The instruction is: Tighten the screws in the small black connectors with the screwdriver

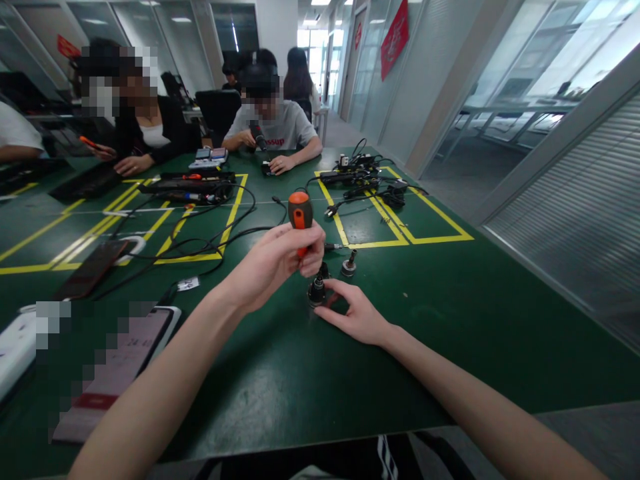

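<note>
My left hand (285,260) is wrapped round an orange and black screwdriver (300,212), its handle pointing up and its lower end over a small black metal part (317,291). That part stands on the green table, and my right hand (353,310) pinches its right side between thumb and forefinger. Just behind my right hand sits another small metal part (349,265) with an upright stem. A dark object beside the gripped part is partly hidden by my left hand.
Cables and plugs (357,177) lie inside yellow tape at the back right. Black cables (200,247) cross the left side, near two phones (93,267) and a white power strip (23,343). A black tray (193,187) holds tools. People (280,123) work across the green table (425,320).
</note>
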Demonstrator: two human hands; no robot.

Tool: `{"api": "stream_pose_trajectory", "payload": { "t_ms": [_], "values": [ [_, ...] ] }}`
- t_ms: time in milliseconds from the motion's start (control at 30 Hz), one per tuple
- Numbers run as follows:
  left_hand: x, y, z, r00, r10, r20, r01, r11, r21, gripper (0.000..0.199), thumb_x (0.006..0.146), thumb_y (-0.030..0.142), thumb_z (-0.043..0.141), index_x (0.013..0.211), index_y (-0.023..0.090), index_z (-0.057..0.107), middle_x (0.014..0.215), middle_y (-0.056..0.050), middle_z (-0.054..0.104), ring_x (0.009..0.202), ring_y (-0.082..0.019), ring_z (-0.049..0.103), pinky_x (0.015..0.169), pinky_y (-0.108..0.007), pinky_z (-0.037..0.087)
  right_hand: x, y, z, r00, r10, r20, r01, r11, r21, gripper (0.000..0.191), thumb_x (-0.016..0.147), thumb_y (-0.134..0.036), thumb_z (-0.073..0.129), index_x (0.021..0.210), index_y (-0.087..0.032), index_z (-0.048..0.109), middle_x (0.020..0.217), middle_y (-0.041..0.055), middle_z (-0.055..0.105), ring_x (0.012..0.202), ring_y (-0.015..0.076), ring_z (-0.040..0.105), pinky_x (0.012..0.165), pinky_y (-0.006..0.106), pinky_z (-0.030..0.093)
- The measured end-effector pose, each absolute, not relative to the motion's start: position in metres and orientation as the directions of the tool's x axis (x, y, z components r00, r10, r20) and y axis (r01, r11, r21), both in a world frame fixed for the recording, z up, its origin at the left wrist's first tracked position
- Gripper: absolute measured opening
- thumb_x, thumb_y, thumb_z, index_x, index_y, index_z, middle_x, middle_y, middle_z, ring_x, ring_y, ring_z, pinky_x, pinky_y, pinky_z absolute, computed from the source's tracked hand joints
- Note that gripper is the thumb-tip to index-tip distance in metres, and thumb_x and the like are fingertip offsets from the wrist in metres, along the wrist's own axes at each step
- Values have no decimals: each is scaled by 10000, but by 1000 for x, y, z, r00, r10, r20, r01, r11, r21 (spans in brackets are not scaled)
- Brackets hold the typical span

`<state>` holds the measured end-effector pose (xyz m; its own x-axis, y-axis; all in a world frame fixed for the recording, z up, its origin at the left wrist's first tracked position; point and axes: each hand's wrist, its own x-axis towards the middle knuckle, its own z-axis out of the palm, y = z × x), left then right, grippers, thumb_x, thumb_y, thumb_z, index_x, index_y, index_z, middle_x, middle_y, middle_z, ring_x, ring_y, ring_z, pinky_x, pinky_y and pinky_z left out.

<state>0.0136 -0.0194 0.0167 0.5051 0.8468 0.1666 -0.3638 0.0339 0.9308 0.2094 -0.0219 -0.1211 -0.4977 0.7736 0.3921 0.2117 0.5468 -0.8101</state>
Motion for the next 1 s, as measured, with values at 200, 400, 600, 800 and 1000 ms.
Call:
{"api": "stream_pose_trajectory", "payload": {
  "t_ms": [200,400,600,800,1000],
  "values": [
    [21,-22,5,405,876,263,-485,-39,874,255,842,388,595,720,167,557,658,7,407,604,-114,360,574,-251,359,209,-21,-125,-486,759,433,193,577,-794,372,924,-292,751,1261,-155,675,1157,144,781,936,232,775,727,326,674],
    [29,-27,-2,330,892,309,-519,-102,848,277,854,415,604,721,191,509,648,27,377,582,-109,306,547,-249,304,209,-22,-123,-494,761,420,212,574,-791,349,923,-296,753,1241,-170,680,1135,123,784,940,228,771,747,326,670],
    [34,-32,-31,193,839,508,-363,-420,832,325,984,486,542,814,210,529,691,22,407,634,-139,369,592,-291,326,209,-23,-124,-497,764,412,210,566,-797,334,924,-289,753,1223,-167,669,1145,131,776,879,213,765,757,338,664],
    [40,-35,-41,107,817,567,-353,-502,790,358,985,523,556,799,220,514,681,41,359,570,-116,315,529,-265,305,208,-24,-121,-513,763,394,214,558,-801,327,926,-272,744,1226,-166,668,1145,134,765,890,219,754,769,346,662],
    [42,-32,-24,142,845,516,-434,-416,799,420,961,541,580,725,212,467,608,60,295,515,-95,253,475,-236,242,207,-26,-123,-491,770,407,222,562,-797,335,933,-283,742,1239,-171,663,1115,123,756,851,205,746,746,334,657]
  ]
}}
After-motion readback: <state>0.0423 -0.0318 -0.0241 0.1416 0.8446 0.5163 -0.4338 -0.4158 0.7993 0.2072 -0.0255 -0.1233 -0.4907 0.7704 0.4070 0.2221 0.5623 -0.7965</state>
